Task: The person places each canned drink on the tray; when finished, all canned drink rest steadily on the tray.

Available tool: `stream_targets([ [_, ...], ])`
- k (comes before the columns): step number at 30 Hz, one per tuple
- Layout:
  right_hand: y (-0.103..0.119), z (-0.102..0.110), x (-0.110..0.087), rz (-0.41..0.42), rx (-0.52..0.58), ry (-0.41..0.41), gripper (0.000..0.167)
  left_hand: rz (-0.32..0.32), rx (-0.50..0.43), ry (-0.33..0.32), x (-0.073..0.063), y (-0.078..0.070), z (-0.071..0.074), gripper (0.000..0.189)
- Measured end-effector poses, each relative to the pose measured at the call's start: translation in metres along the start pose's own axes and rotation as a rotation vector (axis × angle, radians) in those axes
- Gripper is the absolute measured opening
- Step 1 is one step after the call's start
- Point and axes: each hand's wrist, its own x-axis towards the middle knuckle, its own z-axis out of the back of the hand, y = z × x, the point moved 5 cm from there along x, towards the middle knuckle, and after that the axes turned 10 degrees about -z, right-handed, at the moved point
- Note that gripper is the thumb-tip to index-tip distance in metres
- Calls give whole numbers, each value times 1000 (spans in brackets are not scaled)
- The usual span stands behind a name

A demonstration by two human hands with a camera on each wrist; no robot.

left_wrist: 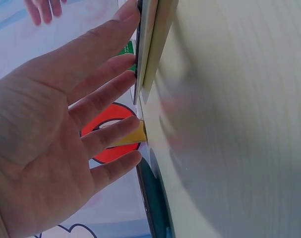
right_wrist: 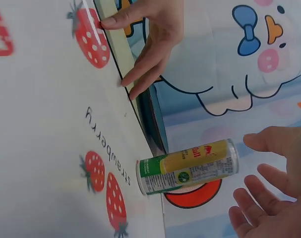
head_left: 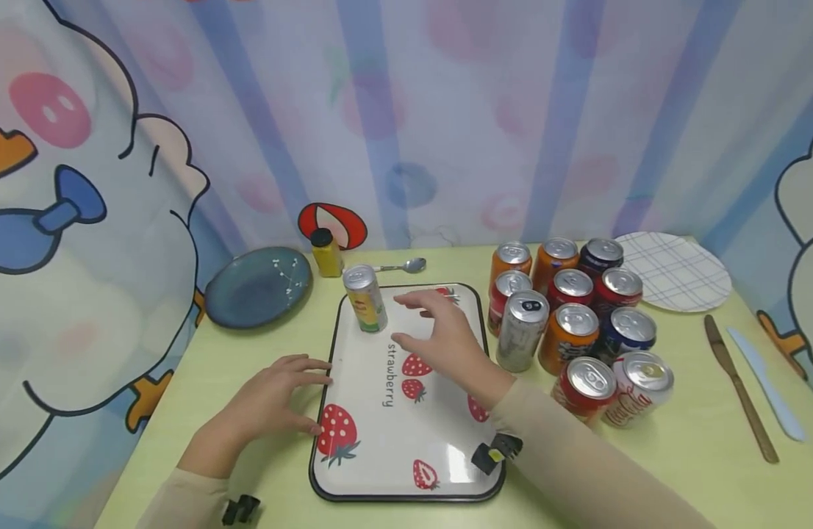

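Observation:
A slim yellow, green and silver drink can (head_left: 365, 300) stands upright near the far left corner of a white strawberry-print tray (head_left: 373, 448). My right hand (head_left: 446, 342) hovers over the tray to the right of that can, thumb and fingers spread apart. In the right wrist view the right hand (right_wrist: 274, 193) is near the top of the can (right_wrist: 187, 166), with a gap between them. At the tray's left edge, my left hand (head_left: 274, 397) touches the rim with its fingertips; in the left wrist view its fingers (left_wrist: 108, 136) are extended and hold nothing.
Several drink cans (head_left: 575, 330) stand grouped right of the tray. Behind them lies a checked plate (head_left: 678, 275); a brown knife (head_left: 740, 389) and a pale blue knife (head_left: 767, 386) lie at far right. A dark plate (head_left: 254, 290), yellow bottle (head_left: 326, 256) and spoon (head_left: 409, 265) are behind.

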Motion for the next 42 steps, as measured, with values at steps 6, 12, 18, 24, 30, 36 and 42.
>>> stream_targets([
  [6,-4,32,-39,36,-80,19,41,-8,2,-3,-3,1,2,72],
  [12,-14,62,-74,107,-126,-10,40,0,-4,-2,-6,0,4,71],
  [18,-27,94,-101,176,-193,-59,42,-12,-11,-11,-6,-1,3,71],
  [24,-29,125,-118,277,-295,-118,49,-16,-16,-16,-4,-1,3,71],
  [30,-38,152,-127,291,-339,-130,54,-31,-13,-19,-3,0,1,72],
  [36,-50,175,-131,287,-440,-140,60,-22,-15,-13,-2,0,0,72],
  [42,-66,192,-133,265,-501,-110,70,-23,-20,-16,-3,1,1,73],
])
